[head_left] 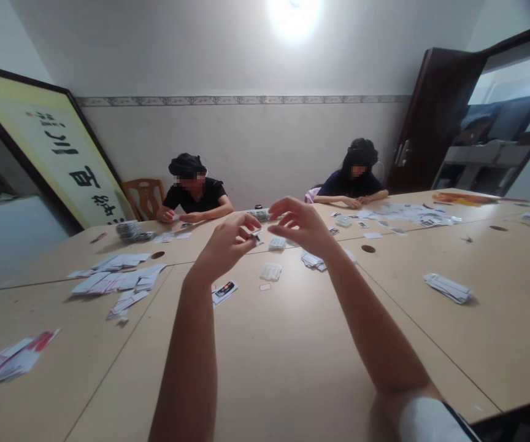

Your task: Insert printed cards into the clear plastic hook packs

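Observation:
Both my hands are raised above the middle of a large beige table (292,356). My left hand (228,242) is closed in a pinch on a small dark-and-white card or sticker piece (256,235). My right hand (302,224) hovers just right of it, fingers curled and spread, its fingertips close to the same small piece. Below the hands lie a photo card (224,290), a small white packet (271,271), a tiny red-edged label (265,286) and a short stack of cards (313,260).
Two other people sit at the far side, one in black (194,195), one in dark blue (354,178), handling cards. Spread card piles lie at left (118,279) and far left (7,362); a stack (448,287) at right. A framed calligraphy board (53,147) leans left; a door (430,116) stands open.

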Tool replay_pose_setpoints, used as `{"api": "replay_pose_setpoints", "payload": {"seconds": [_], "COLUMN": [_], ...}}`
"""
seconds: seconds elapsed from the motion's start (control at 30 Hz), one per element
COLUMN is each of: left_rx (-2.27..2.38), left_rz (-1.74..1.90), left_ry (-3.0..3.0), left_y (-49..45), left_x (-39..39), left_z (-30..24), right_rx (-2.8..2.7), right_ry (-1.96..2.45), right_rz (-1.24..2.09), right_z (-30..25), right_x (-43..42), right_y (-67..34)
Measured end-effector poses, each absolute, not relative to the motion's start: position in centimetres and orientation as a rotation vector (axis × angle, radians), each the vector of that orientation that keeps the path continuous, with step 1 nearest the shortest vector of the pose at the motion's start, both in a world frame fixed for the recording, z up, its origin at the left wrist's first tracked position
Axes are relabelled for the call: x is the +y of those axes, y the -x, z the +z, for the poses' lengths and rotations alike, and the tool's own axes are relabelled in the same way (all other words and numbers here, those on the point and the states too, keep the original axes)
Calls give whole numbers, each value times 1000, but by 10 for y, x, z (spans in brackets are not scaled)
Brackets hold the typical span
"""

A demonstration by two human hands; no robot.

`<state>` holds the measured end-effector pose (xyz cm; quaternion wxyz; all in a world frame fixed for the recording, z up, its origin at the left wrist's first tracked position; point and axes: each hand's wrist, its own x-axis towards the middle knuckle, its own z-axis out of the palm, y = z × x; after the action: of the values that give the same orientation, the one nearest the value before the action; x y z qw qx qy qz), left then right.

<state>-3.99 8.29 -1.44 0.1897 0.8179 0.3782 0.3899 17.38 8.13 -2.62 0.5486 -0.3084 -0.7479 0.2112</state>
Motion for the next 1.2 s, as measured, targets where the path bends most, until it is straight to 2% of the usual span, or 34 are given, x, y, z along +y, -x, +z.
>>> {"api": "replay_pose_setpoints", "payload": {"seconds": [0.27,0.57,0.67,0.93,1.1,1.2], "left_rx": [984,1012,998,794,779,832], "left_rz": [1036,974,1033,1407,1680,1716], "left_ry": [-2265,-2333,-2288,-1931,-1687,-1590], "left_y": [39,32,32,30,19,15], "left_x": [72,68,70,72,73,75], "left_z": [-13,-12,-11,-8,-11,-12], "right_rx": [-2059,-1953,-1793,-1410,-1299,-1266], "right_ry": [602,657,718,635,582,573], "right_rz": [148,110,216,808,943,946], "right_z": [-25,-22,-23,-25,-23,-25], "right_x": [61,60,63,75,74,76], "right_y": [-163,-168,-166,-166,-162,-160]}}
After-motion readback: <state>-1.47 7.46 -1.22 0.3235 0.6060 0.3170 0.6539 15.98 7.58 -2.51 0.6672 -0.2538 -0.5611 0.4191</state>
